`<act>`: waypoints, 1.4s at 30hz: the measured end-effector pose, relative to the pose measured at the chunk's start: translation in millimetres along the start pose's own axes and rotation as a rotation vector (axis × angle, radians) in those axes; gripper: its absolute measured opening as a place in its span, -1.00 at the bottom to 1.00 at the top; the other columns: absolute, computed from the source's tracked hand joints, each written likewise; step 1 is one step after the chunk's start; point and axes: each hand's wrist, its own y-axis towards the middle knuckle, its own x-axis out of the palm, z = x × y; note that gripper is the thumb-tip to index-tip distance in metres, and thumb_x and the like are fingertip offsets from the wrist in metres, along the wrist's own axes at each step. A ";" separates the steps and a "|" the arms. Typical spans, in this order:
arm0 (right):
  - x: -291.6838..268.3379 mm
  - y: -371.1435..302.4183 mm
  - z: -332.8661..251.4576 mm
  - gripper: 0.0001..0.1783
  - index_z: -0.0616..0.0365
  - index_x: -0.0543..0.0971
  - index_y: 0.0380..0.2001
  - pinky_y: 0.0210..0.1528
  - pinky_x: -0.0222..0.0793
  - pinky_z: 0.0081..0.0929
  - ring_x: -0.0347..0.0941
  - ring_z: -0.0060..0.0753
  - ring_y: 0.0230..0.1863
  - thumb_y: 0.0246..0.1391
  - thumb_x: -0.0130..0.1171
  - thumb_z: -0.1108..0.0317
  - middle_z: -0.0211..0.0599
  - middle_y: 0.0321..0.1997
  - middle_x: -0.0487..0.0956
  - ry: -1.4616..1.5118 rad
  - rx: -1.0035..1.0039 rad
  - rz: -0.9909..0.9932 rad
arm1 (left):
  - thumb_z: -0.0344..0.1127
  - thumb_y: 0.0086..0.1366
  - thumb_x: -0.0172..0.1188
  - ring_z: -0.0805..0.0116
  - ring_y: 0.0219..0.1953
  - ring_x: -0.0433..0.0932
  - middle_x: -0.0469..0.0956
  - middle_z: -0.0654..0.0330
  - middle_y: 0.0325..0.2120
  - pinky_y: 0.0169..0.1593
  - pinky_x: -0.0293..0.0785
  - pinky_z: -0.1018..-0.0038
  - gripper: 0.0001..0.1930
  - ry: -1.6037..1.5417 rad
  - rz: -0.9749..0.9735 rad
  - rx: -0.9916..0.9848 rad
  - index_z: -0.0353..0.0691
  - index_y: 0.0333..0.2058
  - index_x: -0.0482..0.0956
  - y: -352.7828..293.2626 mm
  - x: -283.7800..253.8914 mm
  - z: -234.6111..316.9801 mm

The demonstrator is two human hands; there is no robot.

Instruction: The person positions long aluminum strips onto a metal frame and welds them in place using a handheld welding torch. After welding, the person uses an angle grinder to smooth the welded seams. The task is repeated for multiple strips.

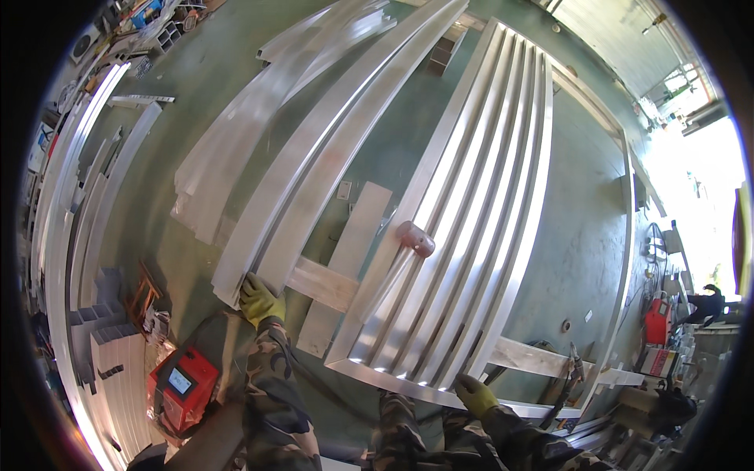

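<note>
My left hand [261, 301], in a yellow-green glove, is closed on the near end of a long silver metal profile [276, 190]. Beside it runs a second profile [330, 169], its near end propped on a short crossbar [322, 284]. To the right lies a metal frame [440, 141] filled with several parallel slats [462, 206]. My gloved right hand [476, 394] is at this frame's near rail, fingers together over its edge. A mallet [415, 239] with a brown head rests on the slats, its pale handle slanting toward me.
Film-wrapped profiles [236, 149] lie at the left. A red machine with a small screen [182, 382] stands on the floor near my left forearm. More metal lengths [90, 196] line the far left. At right, a thin rail [628, 204] bounds an open frame section; a red machine [658, 320] stands beyond.
</note>
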 end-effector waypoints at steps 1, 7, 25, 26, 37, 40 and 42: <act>5.5 6.9 -9.9 -0.48 0.06 0.57 0.23 0.03 0.54 -0.31 0.68 -0.23 -0.09 0.31 0.20 0.06 -0.03 -0.10 0.73 0.018 -0.036 -0.007 | 0.16 -0.06 0.55 -0.06 0.30 0.38 0.32 -0.04 0.30 0.31 0.39 0.09 0.19 -0.039 -0.044 -0.006 -0.24 0.44 0.12 -0.1 7.6 -3.3; 45.9 68.2 -44.2 -0.47 0.12 0.55 0.24 -0.04 0.54 -0.41 0.64 -0.42 -0.16 0.31 0.25 0.11 -0.22 -0.14 0.73 0.154 -0.199 -0.091 | 0.24 -0.09 0.54 -0.18 0.33 0.37 0.27 -0.17 0.37 0.34 0.36 0.10 0.32 -0.201 -0.173 -0.036 -0.25 0.49 -0.02 13.4 -7.6 10.6; 208.3 324.3 -413.2 -0.16 0.08 0.39 0.33 0.32 0.39 -0.17 0.49 -0.18 0.18 0.17 0.36 -0.22 -0.23 0.22 0.55 0.953 -0.171 -0.536 | 0.16 0.32 0.30 -0.13 0.09 0.54 0.59 -0.13 0.01 0.21 0.43 0.09 -0.30 -0.758 0.125 -0.222 -0.31 0.20 0.47 -10.7 5.2 -3.7; 218.0 331.2 -415.5 -0.18 0.07 0.42 0.30 0.32 0.39 -0.16 0.50 -0.18 0.17 0.16 0.37 -0.22 -0.24 0.20 0.57 1.090 -0.223 -0.573 | 0.16 0.32 0.30 -0.12 0.07 0.55 0.60 -0.11 -0.02 0.19 0.44 0.10 -0.30 -0.745 0.082 -0.216 -0.30 0.20 0.48 -6.9 -0.8 -2.1; 184.2 300.0 -393.6 -0.20 0.09 0.49 0.25 0.09 0.54 -0.21 0.59 -0.27 0.03 0.12 0.41 -0.21 -0.24 0.11 0.61 1.048 -0.136 -0.368 | 0.31 0.24 0.34 -0.12 0.08 0.57 0.61 -0.11 0.02 0.17 0.48 0.15 -0.19 -0.668 -0.447 0.068 -0.31 0.19 0.54 7.8 -71.9 -24.2; 141.0 262.4 -383.4 -0.25 0.06 0.51 0.22 0.13 0.52 -0.25 0.59 -0.27 0.04 0.15 0.38 -0.21 -0.28 0.09 0.62 1.069 -0.118 -0.478 | 0.26 0.27 0.35 -0.06 0.21 0.52 0.54 -0.15 0.16 0.28 0.41 0.19 -0.14 -0.916 -0.450 0.233 -0.40 0.26 0.44 3.5 -77.8 -24.6; 111.7 246.8 -376.0 -0.31 0.07 0.52 0.20 0.12 0.54 -0.26 0.60 -0.28 0.04 0.19 0.35 -0.18 -0.30 0.07 0.63 1.121 -0.154 -0.505 | 0.17 0.33 0.35 0.01 0.38 0.36 0.37 -0.23 0.32 0.38 0.30 0.28 -0.06 -1.032 -0.771 0.264 -0.51 0.37 0.23 2.0 -105.8 -10.4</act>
